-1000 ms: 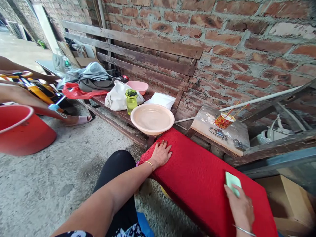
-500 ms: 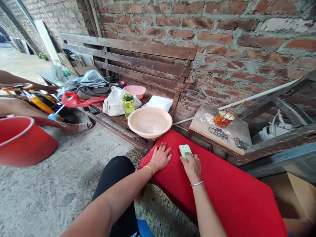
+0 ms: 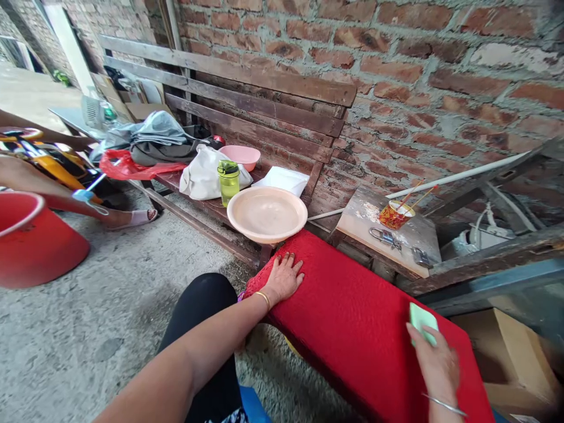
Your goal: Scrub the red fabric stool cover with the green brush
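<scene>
Red bucket (image 3: 42, 244) well left of the red cloth (image 3: 343, 311). Pale basin (image 3: 267, 212) at the cloth's far end. Left hand (image 3: 283, 281) splayed flat on the cloth near that end. Patterned cup (image 3: 393, 217) beyond the cloth's right edge. Pale green block (image 3: 423, 320) over the cloth near that edge, clamped in the right hand (image 3: 437, 363). Hands well apart.

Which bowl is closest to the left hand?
The wide, round peach plastic bowl, just beyond the bare left hand; the smaller pink plastic bowl sits farther back.
</scene>
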The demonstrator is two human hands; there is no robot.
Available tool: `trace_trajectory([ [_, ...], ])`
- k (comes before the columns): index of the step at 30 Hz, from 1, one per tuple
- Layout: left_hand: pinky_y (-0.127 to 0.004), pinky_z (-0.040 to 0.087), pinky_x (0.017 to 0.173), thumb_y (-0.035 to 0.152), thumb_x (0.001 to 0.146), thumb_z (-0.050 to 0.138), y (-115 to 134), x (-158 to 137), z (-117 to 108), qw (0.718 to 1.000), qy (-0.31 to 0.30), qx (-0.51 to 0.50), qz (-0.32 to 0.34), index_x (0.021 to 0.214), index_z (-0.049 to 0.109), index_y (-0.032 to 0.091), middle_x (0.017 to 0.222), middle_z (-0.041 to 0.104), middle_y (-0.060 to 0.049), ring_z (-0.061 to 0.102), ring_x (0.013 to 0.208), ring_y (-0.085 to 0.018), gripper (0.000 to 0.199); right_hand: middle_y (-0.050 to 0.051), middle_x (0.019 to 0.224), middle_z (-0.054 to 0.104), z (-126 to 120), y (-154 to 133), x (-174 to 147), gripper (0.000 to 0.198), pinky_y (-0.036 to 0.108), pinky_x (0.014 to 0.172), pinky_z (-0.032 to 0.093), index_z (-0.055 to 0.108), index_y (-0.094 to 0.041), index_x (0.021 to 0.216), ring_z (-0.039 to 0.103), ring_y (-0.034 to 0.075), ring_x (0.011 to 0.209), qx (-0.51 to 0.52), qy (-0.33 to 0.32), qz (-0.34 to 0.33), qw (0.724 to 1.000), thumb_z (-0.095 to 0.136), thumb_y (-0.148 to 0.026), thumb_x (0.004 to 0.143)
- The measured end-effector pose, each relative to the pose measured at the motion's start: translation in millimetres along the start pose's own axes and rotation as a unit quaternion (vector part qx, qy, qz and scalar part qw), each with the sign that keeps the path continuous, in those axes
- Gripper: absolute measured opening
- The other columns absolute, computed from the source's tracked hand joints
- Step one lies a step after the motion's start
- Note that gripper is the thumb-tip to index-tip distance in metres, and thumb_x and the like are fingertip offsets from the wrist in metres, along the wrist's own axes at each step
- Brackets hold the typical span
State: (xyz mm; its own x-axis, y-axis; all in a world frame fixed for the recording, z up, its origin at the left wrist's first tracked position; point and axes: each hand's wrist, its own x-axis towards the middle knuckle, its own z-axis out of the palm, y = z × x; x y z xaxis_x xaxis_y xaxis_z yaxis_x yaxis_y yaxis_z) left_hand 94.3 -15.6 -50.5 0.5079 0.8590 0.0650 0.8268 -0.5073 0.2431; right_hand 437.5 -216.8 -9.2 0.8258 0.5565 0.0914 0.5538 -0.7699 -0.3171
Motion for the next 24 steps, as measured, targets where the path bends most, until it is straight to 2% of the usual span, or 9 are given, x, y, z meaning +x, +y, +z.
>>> trace_trajectory([
  [2, -0.055, 0.027, 0.118, 0.045, 0.100, 0.040, -1, -1, 1, 1.000, 0.003, 0.005, 0.000, 0.144, 0.054, 0.024, 0.155, 0.045, -0.014, 0.035, 0.145, -0.032, 0.051, 0.013, 0.078, 0.061, 17, -46, -9, 0.068, 0.046, 0.067, 0.051, 0.069, -0.019, 0.113, 0.062, 0.033, 0.075, 0.032, -0.022, -0.050, 0.998, 0.039, -0.070, 0.079],
  [5, -0.055, 0.028, 0.117, 0.045, 0.100, 0.040, -3, -2, 3, 1.000, 0.004, 0.025, 0.002, 0.144, 0.054, 0.024, 0.155, 0.045, -0.014, 0.037, 0.144, -0.032, 0.051, 0.009, 0.095, 0.063, 50, -121, -24, 0.050, 0.037, 0.080, 0.049, 0.068, -0.023, 0.116, 0.061, 0.025, 0.087, 0.062, -0.058, -0.160, 0.983, 0.053, -0.058, 0.085],
  [7, -0.054, 0.029, 0.117, 0.044, 0.100, 0.040, -4, -2, 3, 0.999, 0.009, 0.040, 0.005, 0.144, 0.054, 0.024, 0.154, 0.045, -0.014, 0.038, 0.143, -0.032, 0.050, 0.007, 0.099, 0.062, 69, -161, -31, 0.039, 0.034, 0.086, 0.045, 0.069, -0.026, 0.114, 0.059, 0.023, 0.093, 0.069, -0.073, -0.219, 0.970, 0.060, -0.051, 0.086],
  [9, -0.052, 0.029, 0.117, 0.044, 0.100, 0.041, -5, -2, 3, 0.998, 0.017, 0.052, 0.010, 0.143, 0.055, 0.025, 0.153, 0.047, -0.013, 0.039, 0.143, -0.031, 0.049, 0.006, 0.102, 0.060, 81, -186, -34, 0.034, 0.033, 0.090, 0.043, 0.070, -0.029, 0.114, 0.058, 0.023, 0.097, 0.068, -0.084, -0.256, 0.961, 0.065, -0.047, 0.085],
  [11, -0.052, 0.030, 0.116, 0.043, 0.100, 0.041, -5, -2, 4, 0.998, 0.021, 0.060, 0.011, 0.143, 0.056, 0.026, 0.153, 0.047, -0.013, 0.040, 0.142, -0.031, 0.048, 0.006, 0.103, 0.060, 85, -192, -31, 0.033, 0.032, 0.090, 0.042, 0.070, -0.030, 0.114, 0.057, 0.023, 0.097, 0.062, -0.091, -0.270, 0.956, 0.069, -0.044, 0.084],
  [13, -0.052, 0.031, 0.116, 0.043, 0.100, 0.041, -6, -2, 4, 0.998, 0.018, 0.066, 0.010, 0.143, 0.056, 0.025, 0.153, 0.047, -0.013, 0.041, 0.141, -0.032, 0.048, 0.005, 0.101, 0.059, 82, -179, -20, 0.032, 0.032, 0.088, 0.042, 0.071, -0.030, 0.113, 0.057, 0.022, 0.094, 0.051, -0.095, -0.262, 0.959, 0.070, -0.043, 0.084],
  [15, -0.053, 0.031, 0.115, 0.043, 0.100, 0.041, -6, -2, 4, 0.997, 0.013, 0.071, 0.010, 0.143, 0.055, 0.025, 0.153, 0.047, -0.013, 0.041, 0.141, -0.031, 0.049, 0.004, 0.099, 0.059, 73, -150, -3, 0.032, 0.032, 0.087, 0.042, 0.071, -0.030, 0.114, 0.057, 0.021, 0.091, 0.036, -0.092, -0.232, 0.968, 0.068, -0.042, 0.084],
  [20, -0.052, 0.031, 0.115, 0.044, 0.100, 0.042, -6, -1, 5, 0.997, 0.014, 0.073, 0.012, 0.144, 0.055, 0.025, 0.153, 0.047, -0.014, 0.040, 0.142, -0.031, 0.049, 0.006, 0.091, 0.060, 27, -34, 46, 0.044, 0.034, 0.078, 0.047, 0.071, -0.025, 0.116, 0.060, 0.023, 0.083, -0.006, -0.061, -0.087, 0.994, 0.062, -0.051, 0.081],
  [24, -0.053, 0.031, 0.116, 0.043, 0.100, 0.043, -6, -1, 5, 0.998, 0.020, 0.055, 0.011, 0.143, 0.056, 0.024, 0.153, 0.047, -0.014, 0.040, 0.143, -0.031, 0.048, 0.008, 0.070, 0.061, -23, 60, 61, 0.053, 0.041, 0.066, 0.049, 0.074, -0.019, 0.107, 0.060, 0.028, 0.065, -0.022, -0.010, 0.032, 0.999, 0.056, -0.057, 0.075],
])
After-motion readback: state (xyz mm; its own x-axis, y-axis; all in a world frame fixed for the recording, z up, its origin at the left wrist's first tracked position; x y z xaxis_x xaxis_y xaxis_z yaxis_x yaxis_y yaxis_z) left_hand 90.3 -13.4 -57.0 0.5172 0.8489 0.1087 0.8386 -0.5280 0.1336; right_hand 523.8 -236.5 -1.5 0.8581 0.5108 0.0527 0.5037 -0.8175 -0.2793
